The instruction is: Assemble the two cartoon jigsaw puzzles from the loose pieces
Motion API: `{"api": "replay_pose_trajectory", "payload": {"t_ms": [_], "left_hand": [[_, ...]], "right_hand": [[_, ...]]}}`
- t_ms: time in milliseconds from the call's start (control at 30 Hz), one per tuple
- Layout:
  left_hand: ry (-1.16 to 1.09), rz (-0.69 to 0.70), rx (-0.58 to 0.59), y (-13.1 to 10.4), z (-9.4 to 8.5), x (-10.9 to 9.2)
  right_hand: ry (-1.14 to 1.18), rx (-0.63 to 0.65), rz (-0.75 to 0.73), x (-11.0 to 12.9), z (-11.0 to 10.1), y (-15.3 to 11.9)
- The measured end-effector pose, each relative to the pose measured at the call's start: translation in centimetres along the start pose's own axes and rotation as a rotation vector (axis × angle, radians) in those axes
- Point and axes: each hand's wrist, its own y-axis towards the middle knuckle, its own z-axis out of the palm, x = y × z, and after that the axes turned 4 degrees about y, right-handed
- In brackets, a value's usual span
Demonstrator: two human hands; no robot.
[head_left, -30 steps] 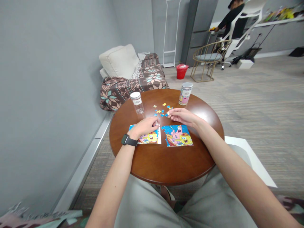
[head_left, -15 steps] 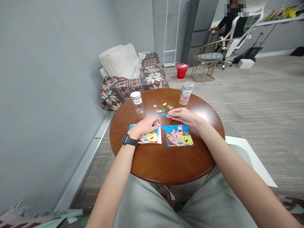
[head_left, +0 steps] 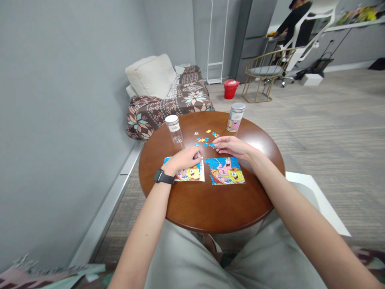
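Observation:
My left hand (head_left: 185, 158), with a dark watch on its wrist, rests over the reference picture card (head_left: 192, 174) and hides part of it. Its fingers are curled; whether a small item sits between thumb and forefinger is hidden. My right hand (head_left: 231, 145) reaches beyond the joined jigsaw puzzle (head_left: 226, 171), its fingertips pinching a blue puzzle piece (head_left: 212, 145) at the near edge of the loose pieces. Several loose yellow and blue pieces (head_left: 201, 140) lie scattered between the hands and the far side. The joined puzzle shows cartoon figures and has an uneven upper left corner.
On the round brown table (head_left: 207, 208) stand a clear jar (head_left: 175, 130) with a white lid and a printed canister (head_left: 235, 118). Beyond are a sofa (head_left: 171, 102), a red bin (head_left: 230, 89), a gold-framed chair (head_left: 264, 72) and a seated person (head_left: 293, 24).
My right fingers have shifted slightly, and more of the blue puzzle piece shows at their tips. My left hand stays in place.

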Motion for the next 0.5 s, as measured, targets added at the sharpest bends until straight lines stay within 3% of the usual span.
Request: {"api": "replay_pose_trajectory", "payload": {"t_ms": [500], "left_hand": [[0.006,-0.021,0.016,-0.02,-0.13,-0.22]], "right_hand": [[0.004,-0.014,-0.042,0.19,0.22,-0.36]]}}
